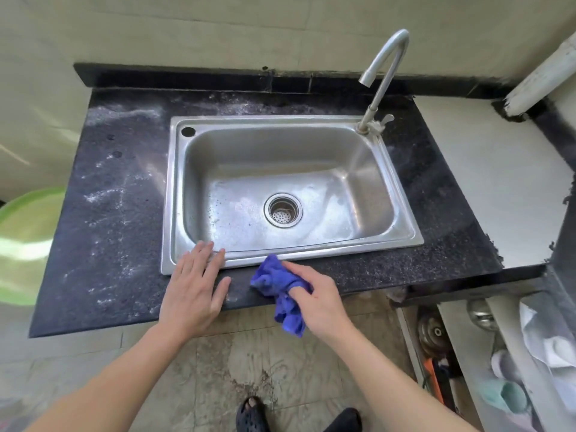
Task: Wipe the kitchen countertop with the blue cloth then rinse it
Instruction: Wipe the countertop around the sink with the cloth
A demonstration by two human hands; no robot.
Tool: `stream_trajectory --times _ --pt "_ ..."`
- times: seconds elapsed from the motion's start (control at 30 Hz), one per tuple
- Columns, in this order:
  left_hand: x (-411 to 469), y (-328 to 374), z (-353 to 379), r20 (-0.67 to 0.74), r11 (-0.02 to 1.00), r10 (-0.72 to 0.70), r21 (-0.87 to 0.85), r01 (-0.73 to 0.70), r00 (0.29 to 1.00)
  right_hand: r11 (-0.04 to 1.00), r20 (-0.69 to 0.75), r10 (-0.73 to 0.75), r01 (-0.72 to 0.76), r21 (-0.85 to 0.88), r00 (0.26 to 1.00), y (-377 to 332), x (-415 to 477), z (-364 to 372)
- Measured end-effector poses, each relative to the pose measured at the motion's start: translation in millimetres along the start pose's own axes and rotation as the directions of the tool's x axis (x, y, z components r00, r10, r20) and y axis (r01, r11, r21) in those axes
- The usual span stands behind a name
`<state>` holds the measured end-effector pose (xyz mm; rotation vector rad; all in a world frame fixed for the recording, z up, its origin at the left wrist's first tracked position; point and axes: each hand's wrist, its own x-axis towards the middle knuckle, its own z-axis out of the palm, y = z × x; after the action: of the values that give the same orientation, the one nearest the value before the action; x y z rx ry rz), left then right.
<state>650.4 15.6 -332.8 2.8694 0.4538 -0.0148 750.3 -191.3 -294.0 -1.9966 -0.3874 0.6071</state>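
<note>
Blue cloth (277, 285) — crumpled, one end dangling off the countertop (118, 213) edge at 6 o'clock of the sink (402, 213) — gripped by right hand (318, 302); left hand (194, 285) flat, released.

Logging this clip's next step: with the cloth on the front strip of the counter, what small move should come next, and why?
Probably sweep the blue cloth leftward along the countertop. The right hand presses it on the strip before the sink, while whitish streaks cover the left side. The left hand lies flat in the way and would need lifting.
</note>
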Motion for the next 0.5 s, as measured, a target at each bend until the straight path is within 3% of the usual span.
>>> stream_trajectory --times 0.03,0.13,0.2,0.37,0.5 --pt "-6 -12 -5 -0.026 1.0 -0.027 0.005 0.027 0.999 0.999 -0.072 0.031 -0.028 0.043 0.997 -1 1 -17" --pt "-26 -60 -17 -0.087 0.984 -0.171 0.041 0.175 0.981 0.926 -0.472 0.022 -0.196 -0.323 0.881 27 5 -65" --pt "-37 -86 -18 -0.077 0.968 -0.232 0.077 0.238 0.97 0.837 -0.568 0.002 -0.313 -0.449 0.823 42 5 -61" --pt "-41 -102 -10 -0.082 0.968 -0.222 0.102 0.23 0.972 0.751 -0.359 -0.272 -0.036 -0.659 0.893 36 0 31" --pt "-42 -104 -9 -0.098 0.969 -0.218 0.1 0.228 0.971 0.793 -0.164 -0.298 0.148 -0.591 0.94 -4 -2 109"
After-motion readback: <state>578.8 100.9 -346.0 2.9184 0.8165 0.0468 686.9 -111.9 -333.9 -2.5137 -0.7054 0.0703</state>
